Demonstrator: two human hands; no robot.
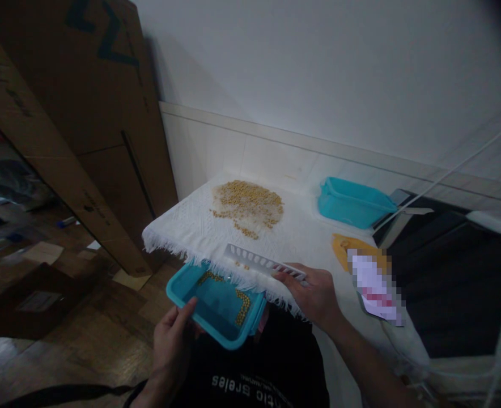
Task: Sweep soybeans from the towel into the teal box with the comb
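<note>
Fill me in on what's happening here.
A person's left hand holds a blue tub at the table's edge, with some yellow bean-like pieces inside. The right hand grips a pale slotted strip over the white cloth, a few pieces beside it. A larger pile lies farther back; another blue tub stands near the wall.

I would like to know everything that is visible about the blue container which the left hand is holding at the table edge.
The container is turquoise, roughly rectangular, with rounded corners and a smooth rim; it looks like plastic. Its open side faces up. Small yellowish beans lie inside in two groups, one toward the far side, one along the right; between them, the bottom shows bare. The left hand grips the near left side, thumb at the rim. The white cloth hides part of its far edge.
</note>
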